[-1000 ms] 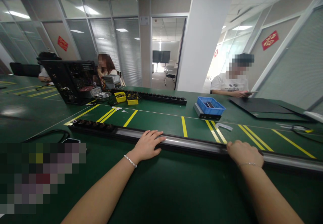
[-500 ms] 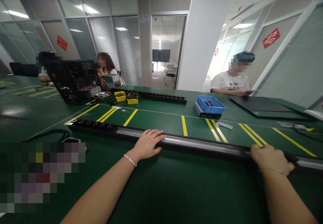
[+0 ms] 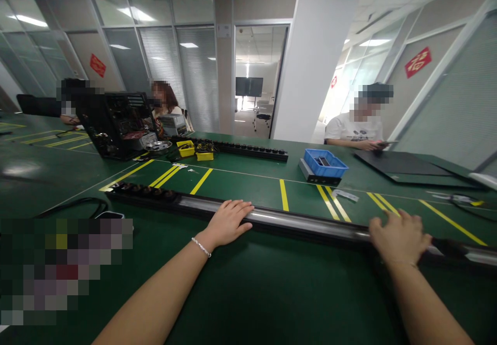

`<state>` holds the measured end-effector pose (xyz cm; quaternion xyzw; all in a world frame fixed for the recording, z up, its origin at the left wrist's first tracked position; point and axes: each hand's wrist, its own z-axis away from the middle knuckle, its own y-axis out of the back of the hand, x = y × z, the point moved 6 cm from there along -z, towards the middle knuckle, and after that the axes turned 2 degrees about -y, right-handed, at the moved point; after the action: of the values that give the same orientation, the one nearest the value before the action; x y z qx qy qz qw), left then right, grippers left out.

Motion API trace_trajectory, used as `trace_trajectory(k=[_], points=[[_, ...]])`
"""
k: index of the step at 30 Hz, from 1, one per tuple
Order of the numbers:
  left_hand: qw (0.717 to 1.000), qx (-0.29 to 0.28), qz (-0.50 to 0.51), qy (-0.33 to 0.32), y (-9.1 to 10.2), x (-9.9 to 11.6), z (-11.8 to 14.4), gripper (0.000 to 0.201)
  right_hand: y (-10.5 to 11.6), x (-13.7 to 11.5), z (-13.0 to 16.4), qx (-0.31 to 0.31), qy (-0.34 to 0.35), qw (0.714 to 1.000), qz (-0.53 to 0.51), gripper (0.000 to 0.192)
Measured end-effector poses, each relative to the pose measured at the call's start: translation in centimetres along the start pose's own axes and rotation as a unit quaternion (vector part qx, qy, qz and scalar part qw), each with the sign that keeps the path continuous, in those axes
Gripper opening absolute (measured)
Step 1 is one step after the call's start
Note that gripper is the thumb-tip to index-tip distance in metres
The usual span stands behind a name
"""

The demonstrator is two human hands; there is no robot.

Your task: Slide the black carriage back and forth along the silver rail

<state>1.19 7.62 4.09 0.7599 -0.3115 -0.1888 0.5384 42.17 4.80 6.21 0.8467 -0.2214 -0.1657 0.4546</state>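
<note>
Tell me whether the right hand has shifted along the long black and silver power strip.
Yes. The right hand slid right along the power strip, past the double yellow line.

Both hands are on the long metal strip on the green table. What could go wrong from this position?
1. The long power strip stretches past the picture's right edge; the left hand and right hand lie on only a short part of it, so a far end might swing or sag if it is lifted.
2. The black cable lies near the strip's socket end and might snag.
3. The label lies just beyond the strip and could be swept away.
</note>
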Motion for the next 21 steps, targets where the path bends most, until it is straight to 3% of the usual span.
trace_trajectory(k=[2, 5, 8, 12, 15, 18, 21], points=[[1.0, 0.004, -0.003, 0.0, -0.1, 0.0, 0.0, 0.046, 1.1, -5.2, 2.1, 0.021, 0.11, 0.992, -0.064, 0.048], [1.0, 0.014, -0.004, 0.0, -0.1, 0.0, 0.0, 0.044, 2.6, -13.0, 7.1, 0.03, 0.296, 0.945, -0.135, 0.042], [1.0, 0.026, 0.004, 0.0, 0.0, 0.1, 0.0, 0.042, 3.1, -17.5, 11.4, 0.006, 0.4, 0.905, -0.143, 0.04], [0.999, 0.039, 0.02, 0.004, 0.5, -0.3, 0.0, 0.035, 2.7, -18.6, 13.2, -0.029, 0.428, 0.893, -0.137, 0.039], [0.985, 0.117, -0.029, 0.121, 2.1, -3.0, 0.6, 0.027, 2.5, -18.3, 12.8, -0.03, 0.424, 0.894, -0.142, 0.039], [0.919, 0.209, -0.114, 0.314, 4.2, -7.2, 3.0, 0.033, 2.5, -18.3, 12.6, -0.025, 0.421, 0.895, -0.146, 0.038], [0.858, 0.222, -0.146, 0.44, 4.8, -10.9, 5.6, 0.044, 2.5, -18.3, 12.7, -0.02, 0.417, 0.896, -0.15, 0.037]])
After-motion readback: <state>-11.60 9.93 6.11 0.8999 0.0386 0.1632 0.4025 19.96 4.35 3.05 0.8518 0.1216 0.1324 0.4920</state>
